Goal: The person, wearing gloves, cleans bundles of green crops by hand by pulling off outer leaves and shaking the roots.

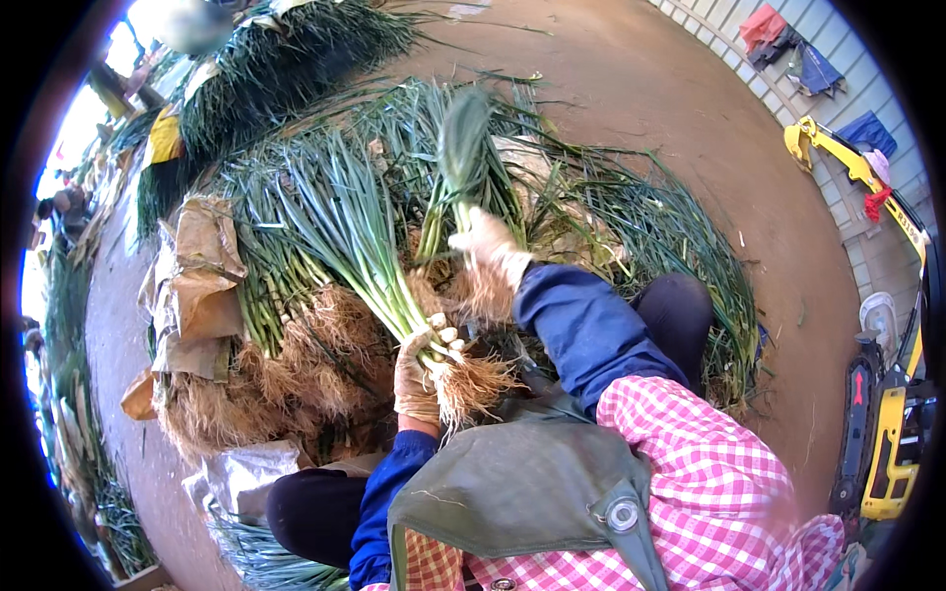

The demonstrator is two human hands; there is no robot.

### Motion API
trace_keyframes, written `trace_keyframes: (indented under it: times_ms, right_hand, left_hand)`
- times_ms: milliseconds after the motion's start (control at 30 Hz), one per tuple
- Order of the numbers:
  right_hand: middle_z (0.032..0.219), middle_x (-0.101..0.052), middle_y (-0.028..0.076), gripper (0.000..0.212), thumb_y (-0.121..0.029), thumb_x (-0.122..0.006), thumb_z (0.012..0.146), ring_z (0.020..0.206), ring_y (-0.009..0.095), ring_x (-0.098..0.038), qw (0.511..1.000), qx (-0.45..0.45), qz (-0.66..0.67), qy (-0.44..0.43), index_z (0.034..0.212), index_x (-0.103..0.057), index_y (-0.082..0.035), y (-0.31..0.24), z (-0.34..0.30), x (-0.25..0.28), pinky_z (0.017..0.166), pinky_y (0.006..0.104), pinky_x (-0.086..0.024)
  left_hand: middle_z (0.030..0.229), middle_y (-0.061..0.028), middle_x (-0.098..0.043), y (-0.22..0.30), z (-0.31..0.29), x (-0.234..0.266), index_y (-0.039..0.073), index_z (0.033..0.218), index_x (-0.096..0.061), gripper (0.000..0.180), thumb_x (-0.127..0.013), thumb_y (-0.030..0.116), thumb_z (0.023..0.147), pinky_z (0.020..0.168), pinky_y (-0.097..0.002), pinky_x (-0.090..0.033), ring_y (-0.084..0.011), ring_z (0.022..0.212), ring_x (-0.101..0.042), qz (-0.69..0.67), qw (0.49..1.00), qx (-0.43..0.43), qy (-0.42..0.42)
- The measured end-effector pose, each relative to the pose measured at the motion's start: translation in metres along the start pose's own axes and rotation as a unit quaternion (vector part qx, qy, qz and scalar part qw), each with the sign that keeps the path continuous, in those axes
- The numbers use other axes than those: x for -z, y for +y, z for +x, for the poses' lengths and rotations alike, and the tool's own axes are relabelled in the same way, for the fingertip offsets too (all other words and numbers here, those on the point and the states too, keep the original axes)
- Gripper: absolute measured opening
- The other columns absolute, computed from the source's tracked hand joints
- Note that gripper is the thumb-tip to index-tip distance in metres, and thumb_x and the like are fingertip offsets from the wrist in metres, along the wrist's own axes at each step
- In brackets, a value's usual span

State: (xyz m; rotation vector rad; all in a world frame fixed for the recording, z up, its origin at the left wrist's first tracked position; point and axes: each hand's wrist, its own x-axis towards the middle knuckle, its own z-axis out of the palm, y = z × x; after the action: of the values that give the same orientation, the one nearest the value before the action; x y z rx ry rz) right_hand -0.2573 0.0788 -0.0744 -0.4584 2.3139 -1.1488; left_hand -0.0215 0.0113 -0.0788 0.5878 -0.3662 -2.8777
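Note:
My left hand point(417, 382), in a pale work glove, is closed round the lower stems of a bunch of green onions point(379, 281). Their white bulbs and tan roots hang over my lap, and the leaves fan out to the far left. Farther off and to the right, my gloved right hand point(493, 248) grips the stems of another bunch of green onions point(466, 148), its leaf tops smeared by motion. Beside my left hand, a heap of green onions point(305, 335) lies with matted roots toward me.
Brown paper wrapping point(202, 266) stands at the heap's left. More onion leaves point(680, 246) spread to the right over the brown floor point(631, 69). Another green pile point(286, 74) lies at the far left. A yellow toy-like excavator point(887, 463) stands at the right by the tiled wall.

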Motion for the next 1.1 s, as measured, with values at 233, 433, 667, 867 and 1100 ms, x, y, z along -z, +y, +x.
trace_keyframes:
  times_ms: [233, 433, 667, 867, 1100]
  right_hand:
    - [0.116, -0.062, 0.017, 0.068, -0.039, -0.069, 0.078, 0.101, 0.03, -0.062, 0.982, 0.048, -0.157, 0.09, 0.133, -0.044, -0.008, 0.062, -0.004, 0.002, 0.087, 0.0384, -0.047]
    - [0.093, -0.067, 0.017, 0.036, -0.032, -0.061, 0.083, 0.086, 0.031, -0.064, 0.958, 0.172, -0.112, 0.199, 0.105, -0.064, -0.004, 0.016, -0.03, -0.007, 0.074, 0.0389, -0.049]
    - [0.101, -0.067, 0.015, 0.038, -0.043, -0.063, 0.085, 0.096, 0.032, -0.062, 0.987, -0.067, -0.146, 0.005, 0.102, -0.065, -0.009, 0.012, -0.042, -0.06, 0.085, 0.0383, -0.046]
    - [0.093, -0.067, 0.008, 0.028, -0.037, -0.063, 0.087, 0.082, 0.022, -0.063, 0.986, 0.033, -0.131, 0.097, 0.104, -0.06, -0.014, -0.002, -0.051, -0.057, 0.073, 0.0335, -0.048]
    - [0.099, -0.065, 0.013, 0.045, -0.035, -0.073, 0.077, 0.092, 0.029, -0.062, 0.963, -0.041, -0.241, 0.111, 0.108, -0.062, -0.006, 0.01, -0.064, -0.009, 0.08, 0.0382, -0.048]
  left_hand:
    - [0.092, -0.0156, -0.063, -0.006, 0.007, -0.002, -0.01, 0.11, -0.055, 0.031, -0.057, 0.009, 0.086, 0.077, -0.0411, -0.054, -0.0272, 0.082, -0.062, -0.05, 0.997, 0.025, -0.052]
    - [0.089, -0.0172, -0.063, 0.001, 0.001, 0.014, -0.007, 0.109, -0.056, 0.031, -0.056, 0.011, 0.083, 0.066, -0.0398, -0.056, -0.03, 0.075, -0.063, -0.019, 1.0, 0.004, 0.021]
    - [0.091, -0.0166, -0.062, 0.002, -0.001, 0.011, -0.008, 0.108, -0.054, 0.032, -0.058, 0.01, 0.082, 0.068, -0.039, -0.054, -0.0293, 0.078, -0.062, -0.02, 1.0, 0.003, 0.016]
    - [0.089, -0.0184, -0.062, 0.009, -0.008, 0.021, -0.008, 0.111, -0.055, 0.034, -0.057, 0.012, 0.083, 0.072, -0.0402, -0.053, -0.0291, 0.078, -0.061, -0.036, 0.999, 0.031, 0.007]
    - [0.088, -0.0206, -0.064, 0.003, -0.003, 0.015, -0.005, 0.11, -0.056, 0.032, -0.058, 0.011, 0.083, 0.07, -0.0406, -0.054, -0.0313, 0.074, -0.061, 0.001, 0.999, 0.023, 0.04]
